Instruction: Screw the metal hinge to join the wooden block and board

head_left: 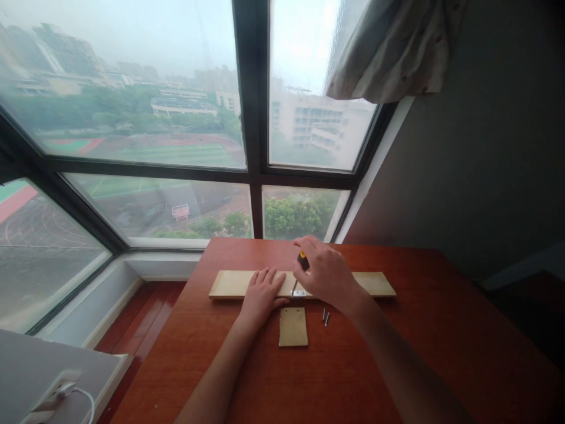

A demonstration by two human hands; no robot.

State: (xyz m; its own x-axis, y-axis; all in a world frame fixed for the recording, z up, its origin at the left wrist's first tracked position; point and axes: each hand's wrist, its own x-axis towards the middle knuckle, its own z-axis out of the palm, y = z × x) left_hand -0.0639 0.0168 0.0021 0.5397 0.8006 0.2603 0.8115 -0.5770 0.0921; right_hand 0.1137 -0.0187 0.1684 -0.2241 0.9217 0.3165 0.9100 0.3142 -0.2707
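Note:
A long pale wooden board [229, 284] lies across the table. My left hand [263, 288] rests flat on it with the fingers spread, left of a small metal hinge or bracket [299, 294] at the board's near edge. My right hand [324, 271] is wrapped round the black and yellow handle of a screwdriver [303, 259]. The screwdriver's shaft slants down to the metal piece. Just in front of the board lies a small wooden piece [293, 327] with two holes near its far edge. Two screws [325, 318] lie to its right.
The reddish-brown wooden table [273, 383] stands against a large dark-framed window [256, 176]. A curtain [392, 59] hangs at the upper right beside a grey wall [441, 176]. At the lower left, a white plug [66, 388] with a cable sits in a wall socket.

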